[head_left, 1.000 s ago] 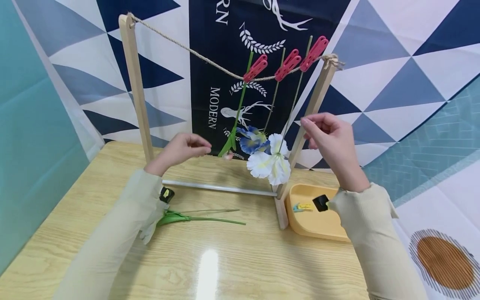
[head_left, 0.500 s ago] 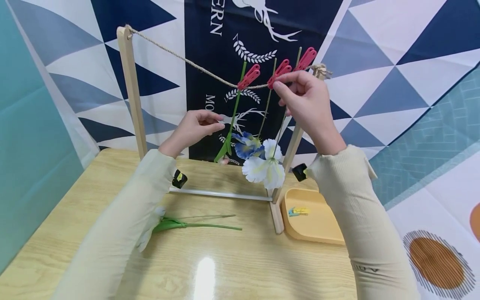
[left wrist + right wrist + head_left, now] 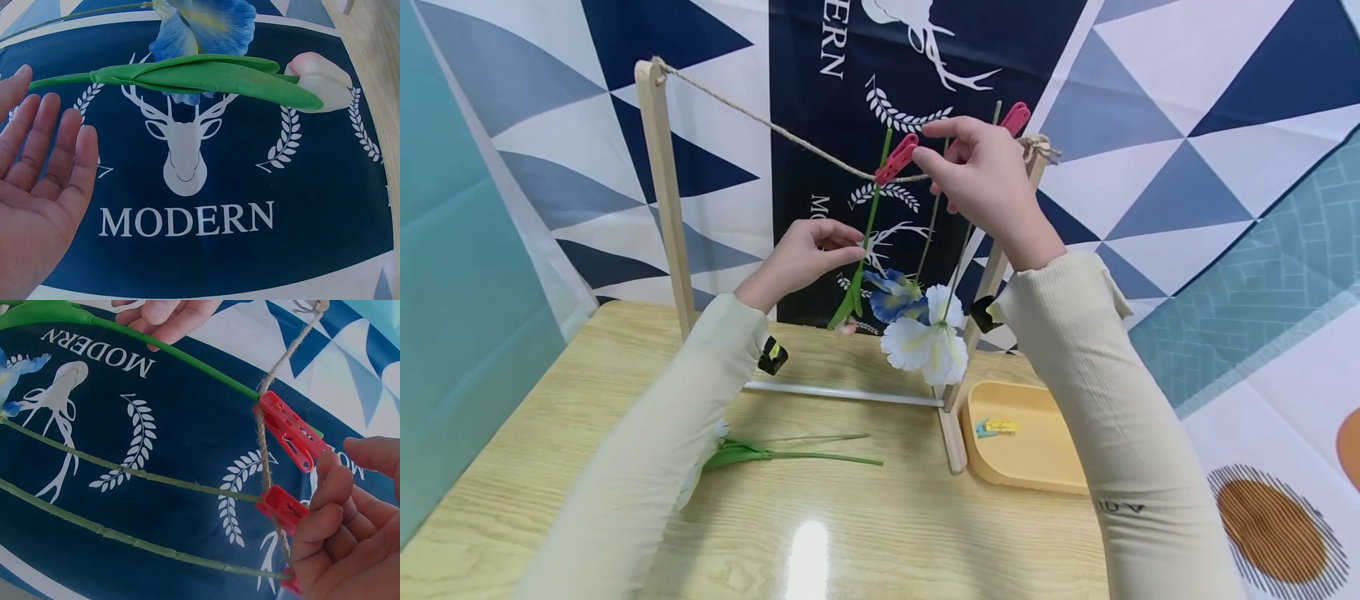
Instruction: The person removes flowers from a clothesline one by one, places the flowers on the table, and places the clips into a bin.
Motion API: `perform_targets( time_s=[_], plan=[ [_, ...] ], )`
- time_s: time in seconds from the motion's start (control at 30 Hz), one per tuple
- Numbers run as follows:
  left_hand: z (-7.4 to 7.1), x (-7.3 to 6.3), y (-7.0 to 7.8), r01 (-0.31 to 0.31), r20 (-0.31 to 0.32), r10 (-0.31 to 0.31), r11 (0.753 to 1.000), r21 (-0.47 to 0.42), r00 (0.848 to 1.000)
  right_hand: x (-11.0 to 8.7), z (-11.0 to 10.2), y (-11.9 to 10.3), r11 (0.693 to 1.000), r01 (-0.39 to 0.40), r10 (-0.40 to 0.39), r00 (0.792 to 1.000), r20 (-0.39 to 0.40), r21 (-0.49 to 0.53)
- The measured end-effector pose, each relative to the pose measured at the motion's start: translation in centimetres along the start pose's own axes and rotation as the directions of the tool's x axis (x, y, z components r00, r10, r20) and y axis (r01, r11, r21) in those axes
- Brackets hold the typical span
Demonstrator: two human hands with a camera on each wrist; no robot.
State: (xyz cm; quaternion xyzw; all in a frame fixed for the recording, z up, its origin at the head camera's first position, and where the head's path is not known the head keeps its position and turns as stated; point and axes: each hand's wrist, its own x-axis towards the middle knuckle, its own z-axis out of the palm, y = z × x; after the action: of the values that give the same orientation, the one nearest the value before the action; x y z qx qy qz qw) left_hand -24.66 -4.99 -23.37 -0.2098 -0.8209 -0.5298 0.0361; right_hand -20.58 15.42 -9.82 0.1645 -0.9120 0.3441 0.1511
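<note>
A pink-and-white tulip (image 3: 322, 81) hangs head down by its green stem (image 3: 870, 221) from a rope (image 3: 775, 129), held by a red clothespin (image 3: 897, 158). My left hand (image 3: 808, 254) is beside that stem, fingers extended and thumb apart; whether it touches the stem I cannot tell. My right hand (image 3: 981, 171) is at the clothespin's handle end, thumb and index finger spread around it without a visible grip. It partly hides a second red clothespin (image 3: 282, 509), which holds a blue flower (image 3: 895, 296). A white flower (image 3: 928, 342) hangs from a third red clothespin (image 3: 1015, 119).
The rope spans two wooden posts (image 3: 666, 192), joined low by a white rod (image 3: 842, 390). On the table (image 3: 880, 533) lie more flower stems (image 3: 827, 458), partly under my left sleeve. A yellow tray (image 3: 1037, 458) at right holds small yellow and blue clothespins (image 3: 996, 427).
My left hand has risen and moved right to the tulip's stem. My right hand has moved up and left from beside the right post to the tulip's clothespin.
</note>
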Motion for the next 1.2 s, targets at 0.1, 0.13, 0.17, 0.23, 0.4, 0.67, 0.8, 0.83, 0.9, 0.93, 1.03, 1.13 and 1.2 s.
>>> perform_targets(
  time_s=[0.1,0.13,0.17,0.23,0.4,0.67,0.8,0.83,0.9,0.93,1.03,1.13,1.2],
  plan=[
    [0.1,0.1,-0.2,-0.005,0.0,0.005,1.0,-0.009,1.0,0.3,0.1,-0.2,0.998,-0.01,0.013,0.999,0.04,-0.067],
    [0.1,0.2,-0.2,-0.009,-0.002,0.009,1.0,-0.008,1.0,0.4,0.1,-0.2,0.996,-0.019,0.024,0.998,0.057,-0.087],
    [0.1,0.2,-0.2,-0.014,-0.005,0.014,1.0,-0.008,1.0,0.4,0.1,-0.3,0.995,-0.026,0.033,0.997,0.07,-0.101],
    [0.1,0.4,-0.2,-0.022,-0.01,0.022,1.0,-0.012,1.0,0.5,0.2,-0.3,0.99,-0.043,0.055,0.994,0.095,-0.133],
    [0.1,0.7,0.1,-0.027,-0.019,0.026,0.999,-0.037,0.999,0.8,0.4,-0.5,0.979,-0.078,0.106,0.984,0.142,-0.19],
    [0.3,1.1,1.0,-0.077,-0.036,0.074,0.993,-0.091,0.997,1.1,0.9,-0.8,0.986,-0.068,0.091,0.985,0.148,-0.155],
    [0.3,1.1,1.1,-0.089,-0.057,0.085,0.993,-0.082,0.995,1.2,0.8,-1.0,0.986,-0.056,0.078,0.987,0.138,-0.156],
    [0.2,1.1,1.1,-0.091,-0.061,0.086,0.993,-0.08,0.994,1.2,0.8,-1.1,0.986,-0.055,0.077,0.987,0.138,-0.156],
    [0.1,1.1,1.0,-0.096,-0.07,0.09,0.992,-0.077,0.993,1.3,0.8,-1.2,0.987,-0.053,0.074,0.988,0.137,-0.151],
    [0.1,1.0,0.9,-0.099,-0.072,0.094,0.992,-0.081,0.993,1.3,0.8,-1.2,0.987,-0.053,0.074,0.988,0.136,-0.149],
    [0.0,0.9,0.9,-0.106,-0.076,0.099,0.99,-0.096,0.992,1.3,0.8,-1.3,0.987,-0.046,0.067,0.989,0.134,-0.155],
    [0.1,0.8,0.7,-0.107,-0.077,0.099,0.989,-0.106,0.992,1.4,0.8,-1.4,0.986,-0.031,0.054,0.989,0.136,-0.164],
    [0.1,0.8,0.7,-0.109,-0.081,0.101,0.989,-0.104,0.992,1.5,0.8,-1.4,0.986,-0.02,0.043,0.989,0.139,-0.168]
  ],
)
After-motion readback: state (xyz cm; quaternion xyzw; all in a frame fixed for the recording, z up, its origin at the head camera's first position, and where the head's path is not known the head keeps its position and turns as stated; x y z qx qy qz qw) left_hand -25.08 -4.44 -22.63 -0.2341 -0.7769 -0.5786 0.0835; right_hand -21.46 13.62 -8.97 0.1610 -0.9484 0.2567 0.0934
